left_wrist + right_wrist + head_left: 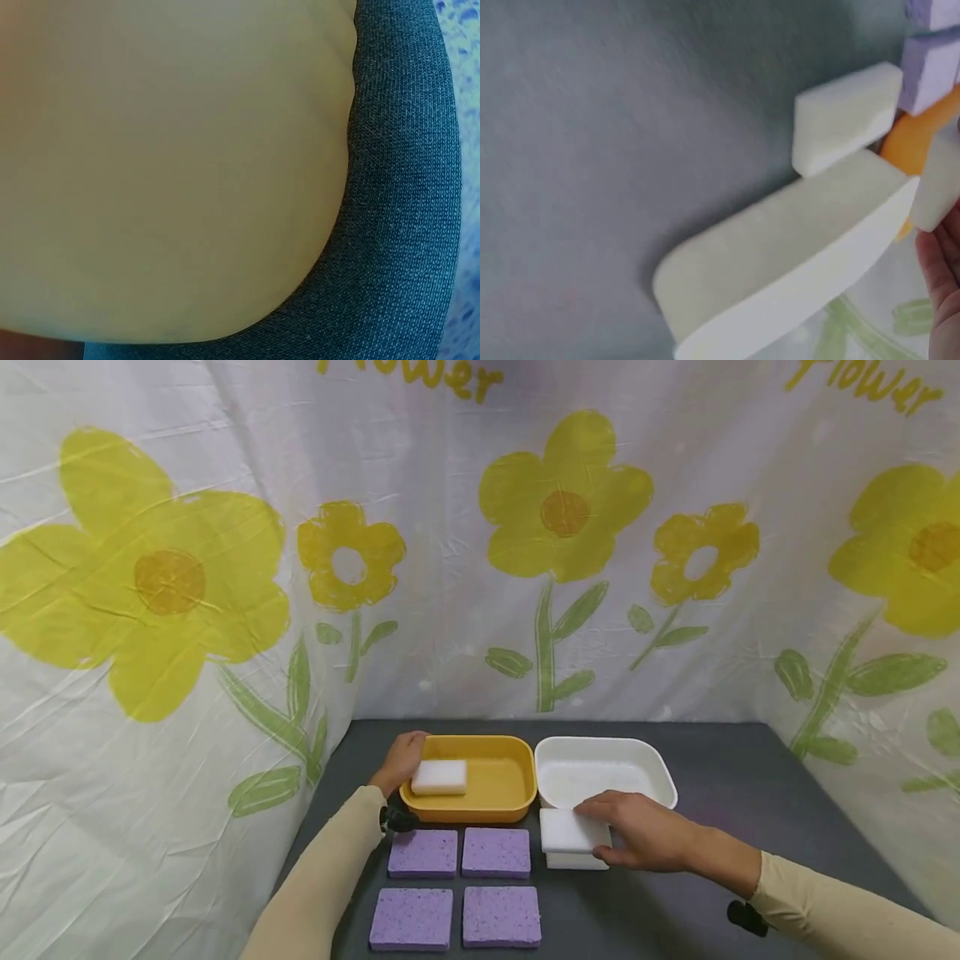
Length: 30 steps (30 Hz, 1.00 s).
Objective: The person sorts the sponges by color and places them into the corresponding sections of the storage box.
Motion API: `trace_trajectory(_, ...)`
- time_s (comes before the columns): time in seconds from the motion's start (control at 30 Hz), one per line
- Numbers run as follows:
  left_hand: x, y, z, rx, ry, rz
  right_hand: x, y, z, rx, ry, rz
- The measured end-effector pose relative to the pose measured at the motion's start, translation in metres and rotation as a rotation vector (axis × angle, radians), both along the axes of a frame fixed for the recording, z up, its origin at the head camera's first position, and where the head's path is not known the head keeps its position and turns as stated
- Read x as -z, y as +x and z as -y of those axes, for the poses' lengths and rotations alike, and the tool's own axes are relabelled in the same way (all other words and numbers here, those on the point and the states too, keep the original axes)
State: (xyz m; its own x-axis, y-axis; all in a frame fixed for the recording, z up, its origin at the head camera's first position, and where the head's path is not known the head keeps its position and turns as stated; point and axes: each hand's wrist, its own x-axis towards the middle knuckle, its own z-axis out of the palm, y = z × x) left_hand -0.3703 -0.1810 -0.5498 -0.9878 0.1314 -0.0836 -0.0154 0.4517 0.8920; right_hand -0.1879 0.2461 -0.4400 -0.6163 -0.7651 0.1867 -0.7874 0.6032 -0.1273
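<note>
On the left side of the yellow tray (495, 777), my left hand (401, 762) grips its rim; the fingers are partly hidden. A white sponge (439, 777) lies in that tray beside the hand. My right hand (637, 831) pinches another white sponge (572, 830) between thumb and fingers, just in front of the white tray (606, 766). Below it, a third white sponge (847, 120) rests on the table against the white tray, as the right wrist view shows. The left wrist view is mostly filled by a close tan surface (172, 187).
Several purple sponges (496, 852) lie in two rows in front of the yellow tray. The dark table (720, 777) ends at a white curtain (435, 643) printed with yellow flowers. The two trays stand side by side.
</note>
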Motion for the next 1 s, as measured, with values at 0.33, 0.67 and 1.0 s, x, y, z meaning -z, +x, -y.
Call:
trace_trajectory(0.33, 0.001, 0.0, 0.0, 0.004, -0.001, 0.017, -0.015, -0.034, 0.019, 0.035, 0.04, 0.041)
trace_trajectory(0.67, -0.004, 0.0, 0.0, 0.003, -0.009, 0.006, -0.032, -0.067, 0.038, 0.008, 0.034, 0.009)
trace_trajectory(1.0, -0.001, 0.0, 0.0, -0.011, 0.012, 0.032, -0.03, -0.086, 0.055, 0.002, 0.102, 0.009)
